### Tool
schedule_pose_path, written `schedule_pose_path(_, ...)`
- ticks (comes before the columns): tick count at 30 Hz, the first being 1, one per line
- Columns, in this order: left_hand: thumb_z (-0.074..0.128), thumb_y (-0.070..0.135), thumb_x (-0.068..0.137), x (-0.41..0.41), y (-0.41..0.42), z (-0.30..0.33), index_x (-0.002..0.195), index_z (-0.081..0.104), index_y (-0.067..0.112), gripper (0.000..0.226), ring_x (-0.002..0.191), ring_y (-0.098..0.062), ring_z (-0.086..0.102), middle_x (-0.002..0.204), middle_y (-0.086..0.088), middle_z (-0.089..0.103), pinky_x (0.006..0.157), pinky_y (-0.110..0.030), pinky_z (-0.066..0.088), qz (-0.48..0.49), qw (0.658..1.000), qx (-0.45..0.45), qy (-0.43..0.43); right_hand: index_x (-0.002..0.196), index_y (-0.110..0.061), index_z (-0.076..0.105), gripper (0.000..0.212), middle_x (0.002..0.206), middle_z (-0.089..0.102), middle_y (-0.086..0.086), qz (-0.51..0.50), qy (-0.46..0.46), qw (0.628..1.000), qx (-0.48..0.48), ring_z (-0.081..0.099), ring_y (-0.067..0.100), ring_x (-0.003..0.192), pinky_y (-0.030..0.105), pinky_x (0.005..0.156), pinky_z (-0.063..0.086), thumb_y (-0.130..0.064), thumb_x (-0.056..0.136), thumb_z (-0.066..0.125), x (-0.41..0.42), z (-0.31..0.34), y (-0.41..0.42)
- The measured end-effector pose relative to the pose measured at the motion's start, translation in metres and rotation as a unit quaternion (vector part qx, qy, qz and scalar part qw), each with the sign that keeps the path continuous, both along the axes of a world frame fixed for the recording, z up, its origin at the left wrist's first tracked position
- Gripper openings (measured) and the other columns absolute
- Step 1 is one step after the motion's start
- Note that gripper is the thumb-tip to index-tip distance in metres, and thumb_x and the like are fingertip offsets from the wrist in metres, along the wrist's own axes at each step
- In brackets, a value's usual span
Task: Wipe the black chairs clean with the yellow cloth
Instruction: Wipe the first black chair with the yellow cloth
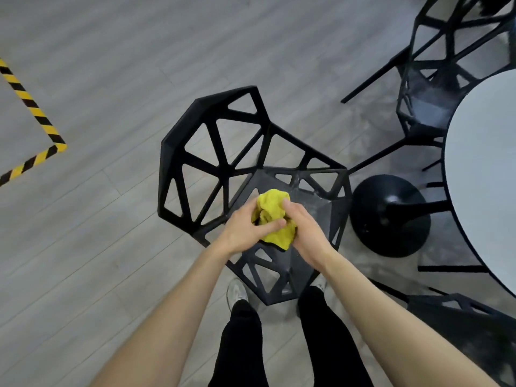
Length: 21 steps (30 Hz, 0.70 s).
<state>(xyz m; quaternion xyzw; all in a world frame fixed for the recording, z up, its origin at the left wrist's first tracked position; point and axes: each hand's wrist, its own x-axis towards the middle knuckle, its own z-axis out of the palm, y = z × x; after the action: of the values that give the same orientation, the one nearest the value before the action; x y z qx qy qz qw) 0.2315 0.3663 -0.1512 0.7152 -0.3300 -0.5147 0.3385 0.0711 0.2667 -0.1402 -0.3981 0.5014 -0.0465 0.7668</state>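
Note:
A black chair with an open geometric lattice frame stands right in front of me, its backrest toward the upper left. Above its seat, both hands hold a bunched yellow cloth. My left hand grips the cloth from the left, thumb across it. My right hand grips it from the right. The cloth hangs above the seat; I cannot tell whether it touches the chair. A second black chair stands at the upper right, and part of a third shows at the lower right.
A round white table with a black disc base stands to the right, close to the chairs. Yellow-and-black floor tape marks a corner at the left. Grey plank floor stretches to the left and back. My feet stand at the chair's front edge.

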Motion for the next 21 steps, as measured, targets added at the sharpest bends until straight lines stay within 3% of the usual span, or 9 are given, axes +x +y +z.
schedule_pose_path(2,0.069,0.069,0.087,-0.008,-0.007,-0.005,0.138,0.064,0.037,0.060,0.112,-0.009,0.071,0.116,0.015,0.076,0.096,-0.033,0.058,0.048,0.998,0.032,-0.039,0.130,-0.040,0.067,0.063,0.124,0.076,-0.007,0.075,0.042,0.994,-0.071,0.073,0.017,0.118,0.052,0.105,0.057,-0.071,0.077,0.083,-0.002,-0.003,-0.009)
schedule_pose_path(4,0.069,0.057,0.097,-0.014,-0.015,-0.005,0.127,0.070,0.030,0.041,0.107,-0.011,0.071,0.109,0.013,0.076,0.083,-0.022,0.054,0.103,0.992,0.062,-0.044,0.126,-0.044,0.069,0.051,0.118,0.076,-0.014,0.125,0.060,0.982,-0.130,0.073,0.010,0.112,0.046,0.101,0.060,-0.065,0.081,0.082,-0.007,-0.008,-0.024)
schedule_pose_path(6,0.069,0.057,0.099,-0.018,-0.023,-0.004,0.119,0.071,0.032,0.032,0.106,-0.009,0.071,0.108,0.013,0.076,0.085,-0.023,0.054,0.138,0.987,0.069,-0.040,0.127,-0.041,0.068,0.041,0.115,0.076,-0.015,0.172,0.084,0.963,-0.188,0.071,0.007,0.109,0.040,0.098,0.060,-0.052,0.089,0.080,-0.014,-0.010,-0.045)
schedule_pose_path(8,0.066,0.068,0.097,-0.022,-0.028,-0.002,0.118,0.072,0.036,0.039,0.108,-0.007,0.071,0.111,0.014,0.078,0.099,-0.035,0.057,0.176,0.982,0.062,-0.023,0.124,-0.036,0.066,0.039,0.112,0.076,-0.011,0.200,0.107,0.950,-0.214,0.072,0.010,0.103,0.042,0.093,0.062,-0.040,0.089,0.082,-0.023,-0.013,-0.070)
schedule_pose_path(10,0.062,0.085,0.088,-0.022,-0.034,-0.002,0.118,0.073,0.036,0.059,0.109,-0.008,0.073,0.111,0.014,0.080,0.104,-0.041,0.057,0.208,0.976,0.058,-0.013,0.117,-0.031,0.065,0.036,0.106,0.076,-0.008,0.213,0.131,0.943,-0.218,0.074,0.015,0.096,0.043,0.084,0.063,-0.034,0.086,0.085,-0.030,-0.016,-0.097)
schedule_pose_path(13,0.058,0.096,0.078,-0.019,-0.042,-0.003,0.124,0.073,0.035,0.078,0.111,-0.009,0.076,0.115,0.014,0.081,0.107,-0.044,0.057,0.216,0.975,0.052,0.011,0.112,-0.026,0.070,0.029,0.106,0.074,-0.009,0.235,0.109,0.936,-0.240,0.071,0.014,0.097,0.031,0.077,0.058,-0.028,0.088,0.085,-0.032,-0.015,-0.141)
schedule_pose_path(16,0.057,0.079,0.094,-0.023,-0.054,-0.006,0.126,0.072,0.032,0.059,0.110,-0.009,0.076,0.115,0.012,0.081,0.106,-0.042,0.058,0.214,0.975,0.040,0.030,0.112,-0.029,0.071,0.024,0.108,0.075,-0.008,0.250,0.102,0.924,-0.269,0.069,0.013,0.100,0.027,0.076,0.054,-0.016,0.092,0.076,-0.030,-0.014,-0.179)
schedule_pose_path(19,0.058,0.055,0.103,-0.032,-0.074,-0.017,0.118,0.072,0.028,0.033,0.100,-0.007,0.078,0.106,0.013,0.082,0.091,-0.034,0.059,0.198,0.980,0.015,0.015,0.101,-0.040,0.072,0.034,0.099,0.077,-0.009,0.306,0.123,0.886,-0.325,0.068,0.018,0.096,0.036,0.078,0.056,-0.009,0.089,0.063,-0.029,-0.015,-0.206)
schedule_pose_path(21,0.059,0.042,0.109,-0.032,-0.093,-0.032,0.126,0.070,0.024,0.028,0.105,-0.008,0.077,0.111,0.010,0.082,0.090,-0.027,0.059,0.207,0.978,-0.012,0.031,0.096,-0.037,0.072,0.033,0.092,0.075,-0.009,0.336,0.113,0.857,-0.373,0.067,0.020,0.090,0.032,0.072,0.053,-0.008,0.088,0.059,-0.019,-0.015,-0.230)
